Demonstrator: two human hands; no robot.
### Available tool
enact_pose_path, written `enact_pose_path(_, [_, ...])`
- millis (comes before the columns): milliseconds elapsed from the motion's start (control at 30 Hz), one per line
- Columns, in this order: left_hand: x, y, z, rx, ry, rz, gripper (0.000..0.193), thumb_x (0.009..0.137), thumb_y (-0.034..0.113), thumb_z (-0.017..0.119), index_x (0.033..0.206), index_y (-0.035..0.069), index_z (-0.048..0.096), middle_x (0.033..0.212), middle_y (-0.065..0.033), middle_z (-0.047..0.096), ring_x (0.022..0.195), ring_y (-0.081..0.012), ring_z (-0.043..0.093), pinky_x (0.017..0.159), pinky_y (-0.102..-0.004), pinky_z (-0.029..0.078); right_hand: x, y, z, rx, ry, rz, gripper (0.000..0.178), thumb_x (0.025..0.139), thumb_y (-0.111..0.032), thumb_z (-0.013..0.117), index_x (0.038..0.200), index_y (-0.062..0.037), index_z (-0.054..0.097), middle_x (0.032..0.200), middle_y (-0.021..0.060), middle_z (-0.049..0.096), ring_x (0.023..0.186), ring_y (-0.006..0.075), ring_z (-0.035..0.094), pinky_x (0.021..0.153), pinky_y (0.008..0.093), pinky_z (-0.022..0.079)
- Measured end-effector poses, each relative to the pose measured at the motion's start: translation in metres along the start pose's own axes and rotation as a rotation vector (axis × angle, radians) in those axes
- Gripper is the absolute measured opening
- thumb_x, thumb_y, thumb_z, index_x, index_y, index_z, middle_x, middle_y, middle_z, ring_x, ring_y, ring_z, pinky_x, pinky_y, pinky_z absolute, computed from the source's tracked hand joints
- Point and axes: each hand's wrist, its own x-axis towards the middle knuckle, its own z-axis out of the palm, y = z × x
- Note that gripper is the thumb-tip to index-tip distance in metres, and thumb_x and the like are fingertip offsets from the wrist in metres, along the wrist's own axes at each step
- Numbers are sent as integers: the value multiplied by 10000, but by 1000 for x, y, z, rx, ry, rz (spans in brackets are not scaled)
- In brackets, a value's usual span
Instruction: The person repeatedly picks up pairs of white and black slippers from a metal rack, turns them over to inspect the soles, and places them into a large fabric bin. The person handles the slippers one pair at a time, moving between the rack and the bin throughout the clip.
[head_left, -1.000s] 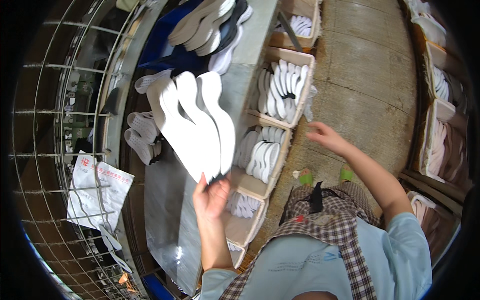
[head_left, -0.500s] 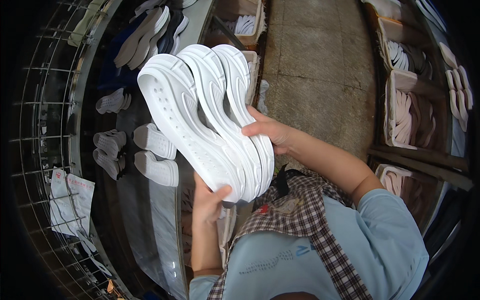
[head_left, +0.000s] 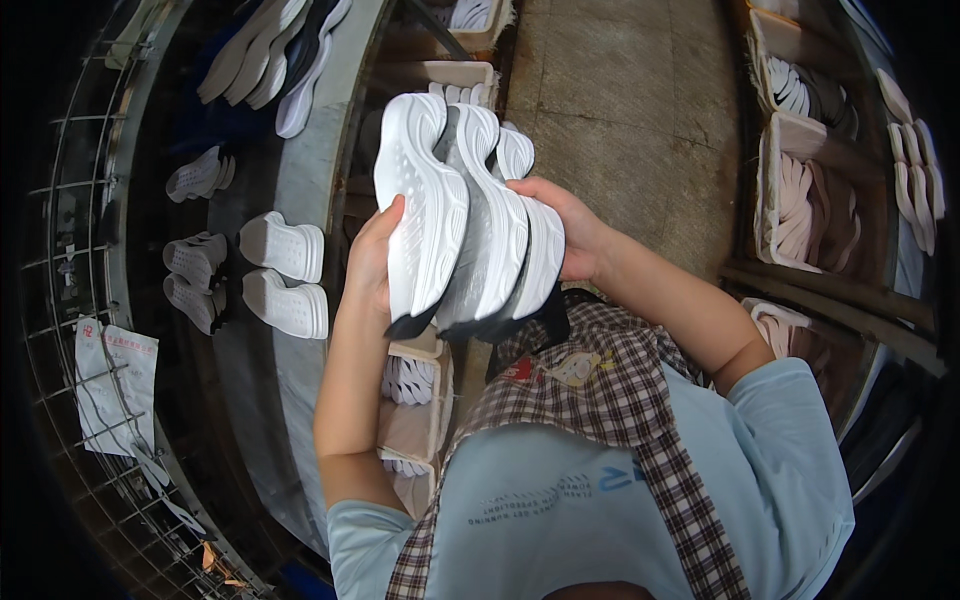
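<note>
Between my hands is a fanned bunch of white shoe soles [head_left: 436,231], three of them showing, with ridged side walls and dark toe ends pointed toward my body. My left hand [head_left: 376,252] grips the left edge of the leftmost sole, thumb lying along its side. On the other side, my right hand [head_left: 568,228] closes on the rightmost sole, its thumb near the middle of that sole's edge. The fingers beneath the soles are hidden.
Paired white soles [head_left: 285,303] rest on the grey bench [head_left: 300,400] at left, beside a wire grid [head_left: 60,275] with a paper sheet [head_left: 115,385]. Bins of soles [head_left: 770,200] line the right side of the tiled floor [head_left: 625,120]; more bins [head_left: 440,400] stand below my left arm.
The soles have tipped more upright and come closer to my body, and their dark toe ends now show. My left hand has moved from the lower end up to the left edge.
</note>
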Motion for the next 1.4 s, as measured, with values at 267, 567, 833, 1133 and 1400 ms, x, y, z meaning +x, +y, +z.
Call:
enact_pose_path(267, [25,-39,-12,10,106,-146,413,962,201,419,1269,-75,422,1211,-223,549,1069,-307,582,915,-415,476,-10,3,-25,-81,225,220,661,849,-535,427,1334,-85,420,1341,209,422,1204,427,410,932,635,329])
enact_pose_path(567, [42,-52,-37,-263,-47,-285,426,967,220,409,1279,-70,405,1208,-232,546,1073,-325,576,914,-444,479,-9,7,-32,-49,219,248,745,855,-562,424,1402,-75,283,1417,240,294,1279,466,292,990,656,234])
enact_pose_path(833, [24,-51,-21,-48,-67,29,423,970,225,438,1292,-43,385,1187,-182,562,1034,-274,604,858,-372,535,-6,6,-14,-345,107,3,717,908,-575,315,1417,-72,255,1431,215,287,1309,388,296,1011,613,247])
enact_pose_path(1133, [22,-38,-16,-85,-207,340,368,932,101,464,1249,-82,426,1122,-230,587,975,-295,634,806,-398,566,-13,-1,31,-834,-28,-484,702,971,-505,211,1432,15,113,1451,214,232,1345,286,259,1088,397,261])
enact_pose_path(1400, [33,-35,-18,-206,-302,389,442,928,252,493,1285,-4,445,1218,-172,551,1071,-280,581,885,-405,511,-17,-3,46,-942,-89,-602,703,961,-359,353,1433,55,36,1462,215,195,1356,292,199,1108,367,173])
